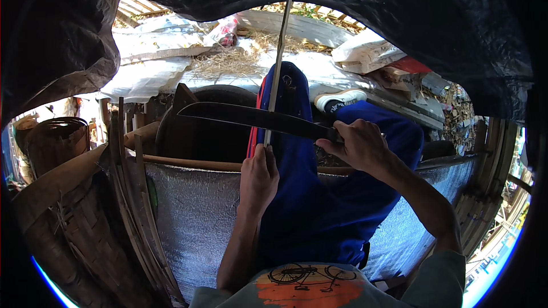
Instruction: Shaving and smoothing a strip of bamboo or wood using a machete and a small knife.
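A long, thin strip that looks like split bamboo [278,60] stands out away from me over my blue-trousered knee. My left hand [258,178] is closed round its near end. In my right hand [361,144] is the handle of a machete [245,117], fingers wrapped round it. The dark, broad blade points left and crosses over the strip just beyond my left hand. Whether its edge bites into the strip I cannot tell.
Upright bamboo strips [128,194] and a woven basket [54,142] stand at my left. A dark round container [205,128] lies beyond the bench edge. Dark plastic sheeting [365,0] hangs overhead. Sacks [368,51] and straw [228,63] cover the ground ahead.
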Tool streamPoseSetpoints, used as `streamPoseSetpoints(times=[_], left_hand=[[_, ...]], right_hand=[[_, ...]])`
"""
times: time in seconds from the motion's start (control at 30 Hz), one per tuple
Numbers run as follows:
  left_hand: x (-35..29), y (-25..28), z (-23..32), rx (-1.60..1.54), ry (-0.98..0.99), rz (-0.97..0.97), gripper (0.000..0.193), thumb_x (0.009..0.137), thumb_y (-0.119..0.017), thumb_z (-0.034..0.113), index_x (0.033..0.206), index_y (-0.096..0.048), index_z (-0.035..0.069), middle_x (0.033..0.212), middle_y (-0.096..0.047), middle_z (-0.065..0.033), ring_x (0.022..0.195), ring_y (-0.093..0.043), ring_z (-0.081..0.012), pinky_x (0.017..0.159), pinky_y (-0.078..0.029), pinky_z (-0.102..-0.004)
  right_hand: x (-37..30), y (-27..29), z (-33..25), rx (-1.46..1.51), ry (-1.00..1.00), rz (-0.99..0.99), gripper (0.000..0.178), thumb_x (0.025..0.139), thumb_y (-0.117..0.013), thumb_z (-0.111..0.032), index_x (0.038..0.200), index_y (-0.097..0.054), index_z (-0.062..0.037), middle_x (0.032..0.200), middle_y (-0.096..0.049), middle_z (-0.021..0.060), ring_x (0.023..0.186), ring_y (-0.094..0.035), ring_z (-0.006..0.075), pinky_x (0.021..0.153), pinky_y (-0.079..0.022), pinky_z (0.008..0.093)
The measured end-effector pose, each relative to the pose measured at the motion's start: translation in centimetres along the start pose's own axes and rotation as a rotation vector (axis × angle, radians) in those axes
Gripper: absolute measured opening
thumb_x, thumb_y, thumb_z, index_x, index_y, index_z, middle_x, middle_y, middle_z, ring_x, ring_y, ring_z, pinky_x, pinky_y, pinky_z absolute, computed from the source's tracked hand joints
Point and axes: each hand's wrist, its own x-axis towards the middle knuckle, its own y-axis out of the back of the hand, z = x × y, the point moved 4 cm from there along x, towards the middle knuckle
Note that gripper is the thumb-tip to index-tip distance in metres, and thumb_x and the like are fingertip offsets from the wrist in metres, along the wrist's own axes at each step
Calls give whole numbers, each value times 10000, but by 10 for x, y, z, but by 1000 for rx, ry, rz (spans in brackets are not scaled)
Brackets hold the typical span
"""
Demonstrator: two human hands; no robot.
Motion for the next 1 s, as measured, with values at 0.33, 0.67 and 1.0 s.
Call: streamPoseSetpoints(times=[0.33, 0.67, 1.0], left_hand=[[4, -2, 2, 16, -115, 55, 212, 965, -433, 66, 765, -379, 22, 473, -415, -102, 350, -460, -202, 340, -301, -349], [6, 0, -1, -26, -57, 37, 245, 978, -419, 94, 752, -362, 18, 461, -405, -104, 341, -440, -205, 345, -296, -345], [4, 2, -2, -53, -128, 101, 227, 990, -401, 120, 794, -425, 8, 473, -413, -92, 351, -431, -180, 347, -291, -345]], right_hand=[[4, 10, 2, -23, 8, 38, 627, 872, -480, -619, 609, -535, -53, 430, -528, 70, 395, -591, 201, 395, -504, 361], [12, 16, 0, -45, 49, 34, 615, 860, -514, -607, 657, -566, -29, 448, -536, 83, 413, -597, 211, 405, -503, 370], [7, 15, -6, 18, 7, -32, 638, 857, -495, -631, 619, -569, -43, 460, -546, 97, 412, -591, 228, 428, -508, 374]])
